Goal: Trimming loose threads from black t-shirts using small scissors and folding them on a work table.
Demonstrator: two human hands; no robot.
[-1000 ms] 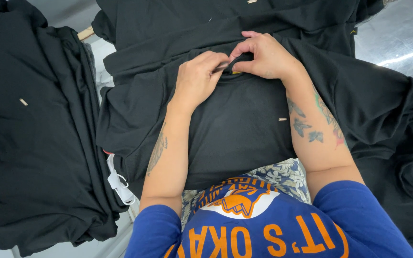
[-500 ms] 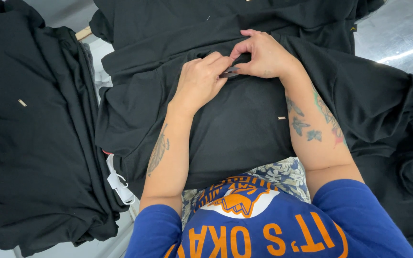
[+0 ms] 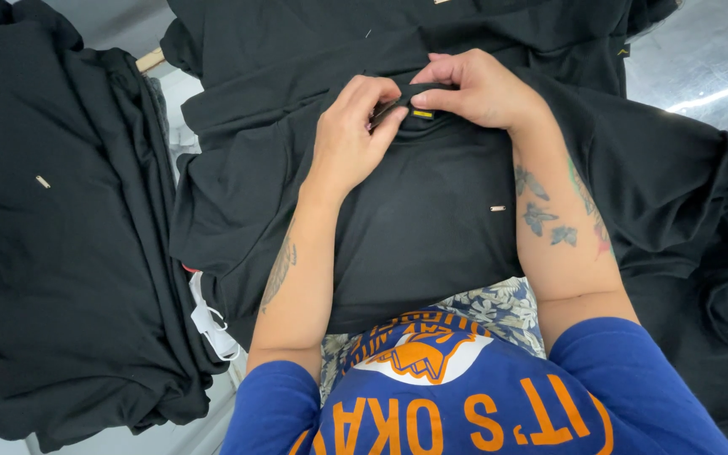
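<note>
From the head camera we look straight down on a black shirt (image 3: 431,227) spread flat on the work surface in front of the person, its neck edge pointing away from the body and its lower hem reaching back to the waist. We see both hands meeting at that neck edge. The left hand (image 3: 349,139) lies palm down on the cloth, its fingers (image 3: 385,114) curled and pinching the collar band from the left side. The right hand (image 3: 484,88) comes in from the other side, fingers bent over the same band and gripping it, so the two hands are just beside each other with the fabric bunched between them. Right below the pinched spot we make out a small yellow label (image 3: 421,113) sewn inside the neck, partly tucked under the fingertips. Lower on the shirt front, near the right forearm, sits a small pale tag (image 3: 497,208). To the left we see a stack of black garments (image 3: 61,244) lying apart from the shirt, with a little pale tag of its own, and a white plastic piece (image 3: 211,324) poking out between the stack and the shirt. More dark cloth lies beyond the hands at the top, and a patch of grey metal surface (image 3: 709,59) shows at the upper right.
</note>
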